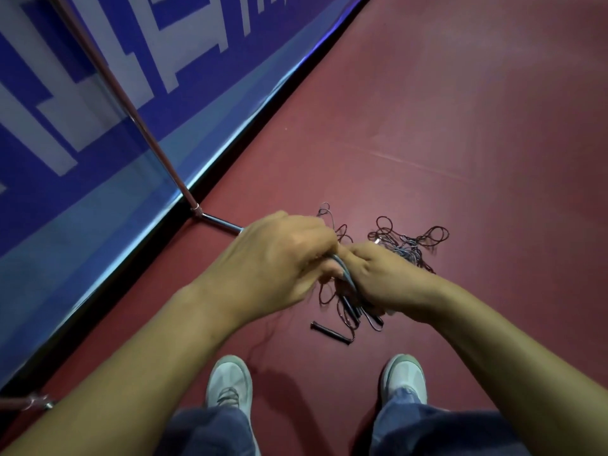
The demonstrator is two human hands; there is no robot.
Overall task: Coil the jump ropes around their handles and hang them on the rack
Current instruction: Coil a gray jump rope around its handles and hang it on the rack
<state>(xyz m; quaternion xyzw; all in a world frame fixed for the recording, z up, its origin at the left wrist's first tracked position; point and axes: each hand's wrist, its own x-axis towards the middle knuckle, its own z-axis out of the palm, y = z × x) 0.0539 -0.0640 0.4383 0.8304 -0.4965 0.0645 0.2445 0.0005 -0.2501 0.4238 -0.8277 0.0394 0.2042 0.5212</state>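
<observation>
My left hand (279, 258) and my right hand (381, 281) meet in front of me, both gripping one jump rope (347, 274) whose blue-grey cord shows between them. The handles of that rope are hidden inside my fingers. Below my hands on the red floor lies a loose black handle (332, 332) with thin cord trailing from it. A tangled heap of thin dark ropes (408, 240) lies on the floor just beyond my right hand. The metal rack pole (131, 113) slants up at the left, its foot (217, 221) on the floor near my left hand.
A blue banner wall with white lettering (98, 126) runs diagonally along the left. The red floor (460, 126) stretches open to the right and ahead. My two pale shoes (230, 380) stand below the hands. Another rack foot (33, 403) shows at the lower left.
</observation>
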